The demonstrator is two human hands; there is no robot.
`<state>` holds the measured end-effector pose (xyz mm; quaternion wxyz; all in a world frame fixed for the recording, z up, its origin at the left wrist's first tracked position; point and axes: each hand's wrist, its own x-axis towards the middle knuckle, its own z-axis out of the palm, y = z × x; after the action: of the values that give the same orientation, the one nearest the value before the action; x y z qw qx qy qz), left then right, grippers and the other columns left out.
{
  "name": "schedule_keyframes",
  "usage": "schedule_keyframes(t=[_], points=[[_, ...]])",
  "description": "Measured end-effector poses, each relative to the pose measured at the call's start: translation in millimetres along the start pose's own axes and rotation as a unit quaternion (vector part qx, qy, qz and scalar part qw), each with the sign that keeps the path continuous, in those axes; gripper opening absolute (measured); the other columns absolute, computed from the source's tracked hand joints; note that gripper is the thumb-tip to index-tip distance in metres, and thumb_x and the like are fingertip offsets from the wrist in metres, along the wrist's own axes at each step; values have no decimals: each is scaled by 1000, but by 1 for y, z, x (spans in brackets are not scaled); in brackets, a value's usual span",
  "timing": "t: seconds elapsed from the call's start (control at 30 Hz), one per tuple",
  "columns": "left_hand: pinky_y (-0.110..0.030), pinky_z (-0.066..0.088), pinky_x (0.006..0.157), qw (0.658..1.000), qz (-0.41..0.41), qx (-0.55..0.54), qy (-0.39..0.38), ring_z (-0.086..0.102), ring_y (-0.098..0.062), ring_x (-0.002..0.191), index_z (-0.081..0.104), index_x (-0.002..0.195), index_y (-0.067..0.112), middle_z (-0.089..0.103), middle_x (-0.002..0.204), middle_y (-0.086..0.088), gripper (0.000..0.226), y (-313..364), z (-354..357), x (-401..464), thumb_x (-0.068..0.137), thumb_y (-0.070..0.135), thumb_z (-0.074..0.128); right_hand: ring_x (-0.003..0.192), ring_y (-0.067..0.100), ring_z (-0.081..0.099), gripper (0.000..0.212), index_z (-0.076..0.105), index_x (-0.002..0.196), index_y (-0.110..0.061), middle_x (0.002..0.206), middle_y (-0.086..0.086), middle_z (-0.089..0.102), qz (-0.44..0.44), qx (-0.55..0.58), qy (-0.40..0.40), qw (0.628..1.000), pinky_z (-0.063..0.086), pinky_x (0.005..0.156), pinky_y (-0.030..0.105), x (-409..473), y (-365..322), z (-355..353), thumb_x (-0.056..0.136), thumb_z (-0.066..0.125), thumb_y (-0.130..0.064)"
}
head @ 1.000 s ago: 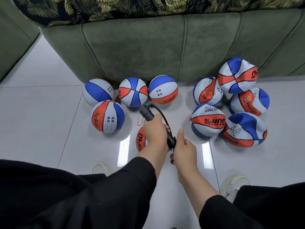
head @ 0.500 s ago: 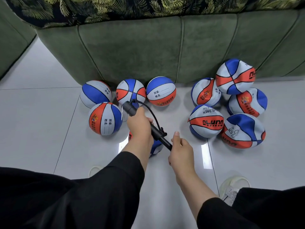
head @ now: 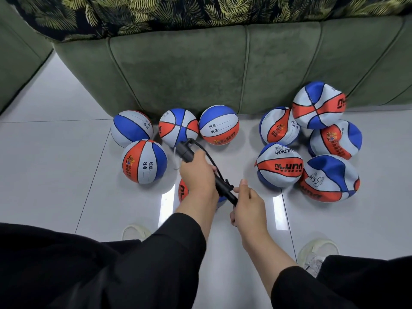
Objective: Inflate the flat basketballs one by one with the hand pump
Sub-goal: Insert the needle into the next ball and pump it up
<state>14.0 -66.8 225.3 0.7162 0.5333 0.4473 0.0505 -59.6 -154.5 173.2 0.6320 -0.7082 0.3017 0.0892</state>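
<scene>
The right hand [head: 247, 205] has its fingers curled round the handle end of the black hand pump [head: 208, 175]. Just beyond, the left hand [head: 197, 172] grips the pump's barrel, which slants up-left. A ball [head: 183, 192] lies on the floor [head: 55, 163], mostly hidden under the left hand. Farther off, round balls [head: 144, 161] sit left, crumpled balls [head: 328, 178] right, against the green sofa [head: 200, 70].

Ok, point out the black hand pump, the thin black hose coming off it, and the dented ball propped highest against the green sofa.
Black hand pump [head: 186, 152]: head view, on its barrel above the left hand.
Thin black hose [head: 206, 153]: head view, on its arched stretch.
Dented ball [head: 318, 108]: head view, on its central seam crossing.
</scene>
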Motion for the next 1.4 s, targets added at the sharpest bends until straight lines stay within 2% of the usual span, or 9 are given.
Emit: schedule_keyframes(t=[0.13,0.27,0.4,0.6,0.7,0.83,1.0,1.13,1.4], points=[[-27,45,52,999,11,-20,23,50,-17,49,58,103,16,54,62,-8,12,11,-5,14,93,22,59,83,24,59,74,67,99,-29,86,-7,58,21,-3,2,1000,50,76,38,-3,13,-4,73,29,-87],[-26,46,51,1000,-6,-25,14,51,-14,46,56,104,19,54,53,0,10,1,-7,3,96,25,57,82,24,59,65,65,96,-30,85,-3,61,6,-2,2,1000,54,87,44,-4,5,-1,83,30,-83],[-21,43,43,999,-30,-12,-11,51,-15,45,56,106,17,54,52,0,13,-8,-6,-8,95,25,56,69,32,62,55,62,85,-22,78,12,69,-21,-38,10,999,54,72,43,0,-7,4,102,33,-65],[-26,49,51,999,-32,7,-19,54,-17,48,60,113,10,60,58,-4,25,-13,-4,-18,95,26,57,66,29,59,51,64,88,-21,78,10,67,-17,-26,-6,1000,52,67,44,2,-7,4,103,38,-61],[-20,43,44,999,-27,15,-16,52,-14,48,58,106,17,61,63,-4,15,-6,-4,-14,96,28,57,65,25,57,49,67,91,-25,74,4,64,-9,-9,-15,1000,46,65,38,4,-2,1,101,39,-64],[-26,44,53,1000,-10,3,-5,51,-14,50,57,105,20,57,58,-2,10,1,-4,-1,97,26,57,58,21,56,46,67,101,-27,81,-3,59,24,-8,-2,1000,45,56,31,5,12,-12,103,37,-62],[-21,45,47,999,-30,-9,-11,52,-13,45,55,102,20,55,52,1,7,-6,-6,-7,97,24,55,75,25,60,57,66,92,-30,81,0,65,-1,-32,10,999,53,76,42,3,7,-5,92,32,-76],[-17,39,40,999,-44,21,-21,51,-12,41,57,104,12,58,54,1,18,-12,-5,-15,95,27,54,66,29,60,56,63,84,-20,74,12,66,-25,-47,8,999,51,67,41,3,-9,0,102,35,-65],[-27,49,57,999,-40,-15,-21,54,-20,57,56,102,19,58,55,-1,10,-6,-3,-8,95,26,58,60,26,53,51,63,85,-18,68,5,60,-27,-37,-11,999,44,61,35,3,-12,0,101,41,-62]])
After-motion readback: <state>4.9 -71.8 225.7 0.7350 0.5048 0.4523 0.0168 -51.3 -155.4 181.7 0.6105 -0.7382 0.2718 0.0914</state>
